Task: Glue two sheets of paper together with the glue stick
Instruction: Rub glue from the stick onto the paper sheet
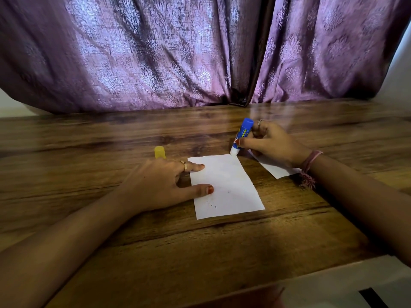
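A white sheet of paper [229, 185] lies flat on the wooden table [200, 241]. My left hand [160, 185] presses its left edge with straight fingers and thumb. My right hand [271, 143] grips a blue glue stick [242, 135], tilted, with its white tip touching the sheet's far right corner. A second white sheet [275, 168] lies to the right, partly hidden under my right hand and wrist. The yellow cap [160, 152] stands just beyond my left hand.
Purple patterned curtains [178, 52] hang right behind the table's far edge. A white surface [355, 283] with a dark slot adjoins the table at the near right corner.
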Demonstrator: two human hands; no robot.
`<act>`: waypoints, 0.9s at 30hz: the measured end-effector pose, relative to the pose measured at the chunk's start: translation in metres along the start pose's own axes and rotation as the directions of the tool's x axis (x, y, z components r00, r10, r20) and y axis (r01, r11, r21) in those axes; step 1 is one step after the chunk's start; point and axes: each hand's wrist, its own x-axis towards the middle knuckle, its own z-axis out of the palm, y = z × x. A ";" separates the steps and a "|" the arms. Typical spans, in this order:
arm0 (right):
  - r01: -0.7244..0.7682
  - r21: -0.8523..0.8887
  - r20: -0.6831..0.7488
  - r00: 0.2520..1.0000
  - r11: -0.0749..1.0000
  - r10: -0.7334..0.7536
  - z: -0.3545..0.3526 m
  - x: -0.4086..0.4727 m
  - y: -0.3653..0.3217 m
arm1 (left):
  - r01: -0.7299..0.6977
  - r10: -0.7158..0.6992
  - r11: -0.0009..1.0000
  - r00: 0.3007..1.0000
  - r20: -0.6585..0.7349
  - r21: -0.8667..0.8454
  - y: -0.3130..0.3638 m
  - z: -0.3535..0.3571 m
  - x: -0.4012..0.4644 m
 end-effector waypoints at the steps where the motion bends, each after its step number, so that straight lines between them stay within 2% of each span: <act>1: -0.001 0.005 0.000 1.000 1.000 0.001 0.000 0.000 0.000 | 0.001 -0.001 1.000 1.000 0.002 -0.004 0.000 0.000 0.000; 4: 0.009 -0.007 -0.006 1.000 1.000 -0.009 -0.001 0.000 0.002 | 0.008 -0.008 1.000 1.000 0.010 -0.008 0.000 -0.001 0.000; 8: 0.054 -0.139 0.022 0.998 0.989 -0.051 -0.005 0.000 -0.002 | 0.001 -0.001 1.000 1.000 0.012 -0.005 0.000 -0.001 0.000; 27: 0.081 -0.154 0.108 0.992 0.985 -0.065 -0.012 -0.002 -0.007 | 0.008 -0.008 1.000 1.000 -0.023 0.003 0.002 -0.001 0.000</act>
